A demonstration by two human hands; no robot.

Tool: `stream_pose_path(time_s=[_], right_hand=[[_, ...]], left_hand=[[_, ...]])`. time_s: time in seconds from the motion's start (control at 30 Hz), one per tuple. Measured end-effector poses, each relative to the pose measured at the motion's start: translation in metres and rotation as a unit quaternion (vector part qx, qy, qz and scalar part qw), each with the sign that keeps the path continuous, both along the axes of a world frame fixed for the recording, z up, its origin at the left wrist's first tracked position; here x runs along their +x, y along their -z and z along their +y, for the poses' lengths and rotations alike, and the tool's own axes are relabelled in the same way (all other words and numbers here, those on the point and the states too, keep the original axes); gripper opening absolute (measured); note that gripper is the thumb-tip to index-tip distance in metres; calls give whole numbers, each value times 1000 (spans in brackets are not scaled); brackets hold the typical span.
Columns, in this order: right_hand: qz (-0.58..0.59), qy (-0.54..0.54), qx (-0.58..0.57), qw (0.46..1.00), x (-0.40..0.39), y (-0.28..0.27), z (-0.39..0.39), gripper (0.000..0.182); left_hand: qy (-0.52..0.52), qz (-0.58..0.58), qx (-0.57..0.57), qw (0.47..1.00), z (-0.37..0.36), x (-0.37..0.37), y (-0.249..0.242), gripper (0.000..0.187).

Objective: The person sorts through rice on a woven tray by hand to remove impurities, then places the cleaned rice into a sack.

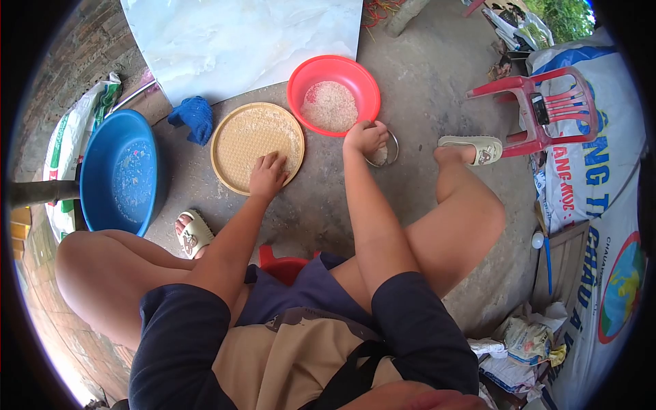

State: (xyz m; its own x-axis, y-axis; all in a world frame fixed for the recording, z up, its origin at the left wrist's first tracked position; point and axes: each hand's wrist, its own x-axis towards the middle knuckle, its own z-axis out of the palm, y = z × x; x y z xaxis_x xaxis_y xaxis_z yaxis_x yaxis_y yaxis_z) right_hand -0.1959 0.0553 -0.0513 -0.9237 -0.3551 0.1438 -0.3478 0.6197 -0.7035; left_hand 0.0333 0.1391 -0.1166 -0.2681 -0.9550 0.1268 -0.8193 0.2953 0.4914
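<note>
My left hand [268, 176] rests on the right side of a round woven tray [239, 147], fingers stretched out over pale grains spread on it. My right hand [367, 138] is closed on the near side of a small metal bowl [394, 147], right beside the rim of a red plastic basin [370, 89]. The hand covers part of the bowl, so what lies in it is mostly hidden. A heap of white rice grains [330, 106] lies inside the red basin.
A large blue tub [152, 171] stands at the left, with a blue cloth [194, 119] near the tray. A marbled white board [246, 41] lies beyond. At the right are a red plastic chair [529, 109], big printed sacks [581, 164] and crumpled bags [526, 342].
</note>
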Motion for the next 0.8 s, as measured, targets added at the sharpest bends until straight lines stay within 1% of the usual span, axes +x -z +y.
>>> stream_pose_path(time_s=[0.03,0.07,0.1,0.13,0.2,0.23,0.3,0.33,0.37,0.4,0.43,0.47,0.5,0.53,0.57,0.6,0.63,0.67,0.7,0.73,0.8], right_hand=[[39,-52,-43,997,6,-2,0,28],[78,-103,-87,988,14,-6,-1,26],[94,-153,-109,978,21,-6,-3,24],[95,-151,-110,978,29,-6,-5,24],[104,-280,-196,934,45,-2,-9,18],[104,-279,-196,934,54,0,-10,18],[-13,-374,-191,907,74,4,-9,12],[-14,-373,-192,908,82,6,-8,12],[-19,-394,-191,899,91,9,-6,10],[-25,-415,-190,889,98,11,-3,9],[-25,-414,-192,889,105,12,0,9],[-46,-423,-178,887,110,13,4,9],[-68,-433,-164,884,115,14,6,8],[-68,-432,-165,884,117,15,8,8],[-61,-436,-157,884,119,18,9,8],[-53,-439,-148,885,121,20,11,9],[-54,-439,-149,885,121,23,12,9],[-50,-432,-154,887,122,26,13,9],[-46,-426,-159,889,122,28,13,9],[-45,-426,-160,889,123,30,14,9],[-68,-391,-147,906,124,34,15,9]], left_hand=[[12,23,8,1000,0,0,1,33],[14,23,7,1000,0,1,3,33],[4,50,-8,999,1,3,6,25],[-5,77,-23,997,1,5,9,17],[-6,80,-26,996,-4,9,16,14],[-7,82,-28,996,-6,10,20,10],[-24,89,-20,996,-11,8,19,9],[-43,96,-12,994,-14,8,19,8],[-42,95,-13,995,-17,7,20,8],[-67,113,-13,991,-20,7,22,8],[-92,132,-14,987,-25,8,24,8],[-91,131,-16,987,-33,8,22,8],[-152,269,132,942,-42,9,19,9],[-207,394,274,853,-51,10,17,10],[-205,509,294,783,-60,13,14,12],[-205,508,293,783,-66,17,11,12],[-191,632,327,677,-71,23,7,12],[-170,738,352,551,-76,27,0,12],[-173,769,365,496,-81,31,-7,10],[-172,769,364,497,-81,33,-13,10],[-74,871,352,335,-78,36,-28,7]])
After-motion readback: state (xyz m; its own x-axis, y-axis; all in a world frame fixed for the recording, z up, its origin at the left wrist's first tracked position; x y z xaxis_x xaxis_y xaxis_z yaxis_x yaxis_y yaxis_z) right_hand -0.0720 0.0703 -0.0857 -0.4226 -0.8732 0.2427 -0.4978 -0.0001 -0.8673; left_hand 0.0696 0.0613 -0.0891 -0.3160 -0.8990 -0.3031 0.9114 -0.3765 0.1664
